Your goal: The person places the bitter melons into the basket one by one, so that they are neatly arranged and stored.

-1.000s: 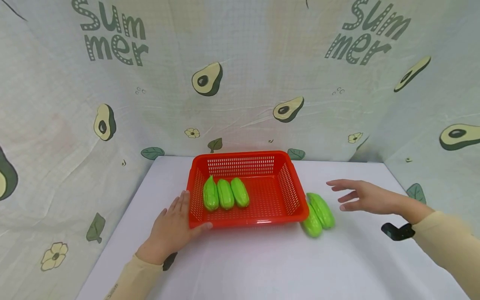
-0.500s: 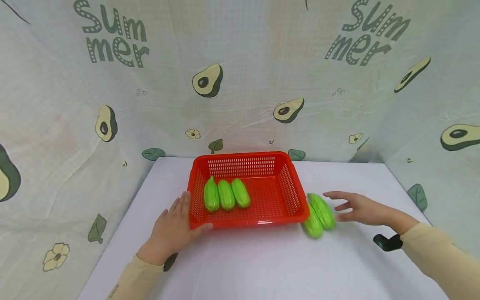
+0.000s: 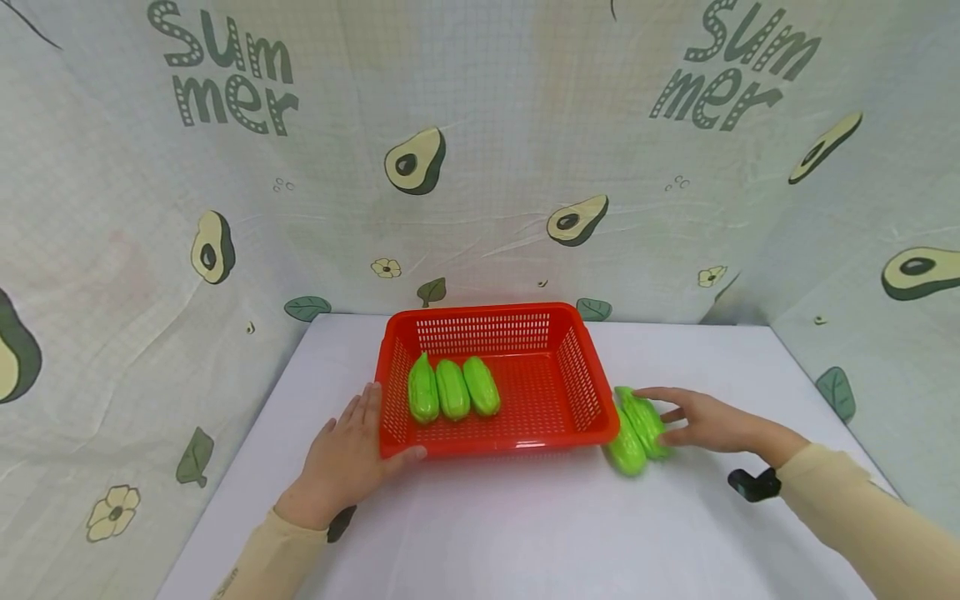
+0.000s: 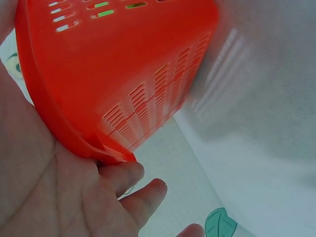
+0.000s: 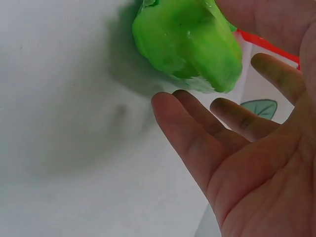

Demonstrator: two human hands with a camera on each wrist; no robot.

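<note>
- A person's right hand (image 3: pixel 701 421) reaches with fingers loosely spread to a green gourd (image 3: pixel 642 421) lying on the white counter (image 3: pixel 525 525); the fingertips seem to touch it, but nothing is curled round it yet.
- That gourd lies just off the red basket (image 3: pixel 585 367), at its 3 o'clock side, pressed against a second green gourd (image 3: pixel 624 452) that sits nearer the viewer.
- The gourd looks like glossy moulded plastic: my guess is light, stiff and a little slippery, with ridges that help the fingers. A hold across its thick middle seems safest, since the ends taper.
- The left hand (image 3: pixel 341 458) rests flat against the basket's near corner at 8 o'clock, fingers straight along the wall, thumb (image 3: pixel 408 454) under the front rim.
- The basket is a shallow slotted tray. Three more green gourds (image 3: pixel 452 388) lie inside, side by side along the 9 o'clock wall; its other half is bare mesh.
- An avocado-print cloth (image 3: pixel 480 167) hangs behind the counter.
</note>
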